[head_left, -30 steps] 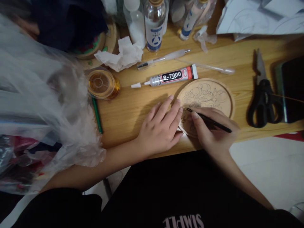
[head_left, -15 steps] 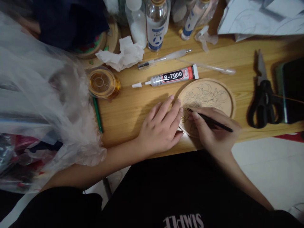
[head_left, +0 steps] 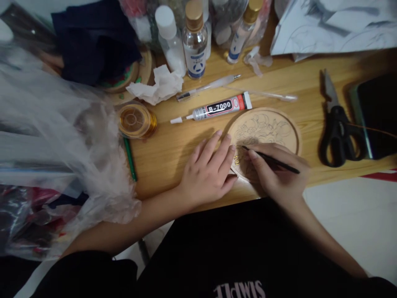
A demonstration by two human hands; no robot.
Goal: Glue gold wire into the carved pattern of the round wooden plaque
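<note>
A round wooden board [head_left: 297, 136] with a raised rim lies near the table's front edge, a floral line drawing on its face. Small curls of gold wire [head_left: 237, 160] rest on its left part. My left hand [head_left: 206, 171] lies flat, fingers extended, with the fingertips at the board's left rim. Over the lower part of the board, my right hand [head_left: 276, 169] is closed round slim black tweezers [head_left: 276, 161]. Their tip points at the drawing, close to my left fingertips. Whether the tip pinches any wire is too small to make out.
Behind the board lie a B-7000 glue tube [head_left: 218, 107] and a pen [head_left: 207, 87]. A spool of gold wire [head_left: 136, 120] stands left, beside a plastic bag [head_left: 93, 165]. Scissors [head_left: 336, 132] and a dark phone-like slab [head_left: 376, 118] lie right. Bottles [head_left: 196, 45] line the back.
The camera view has shifted slightly, so the table's things appear lower and a little to the left. Both hands keep nearly the same place on the board, with the tweezers still in my right hand.
</note>
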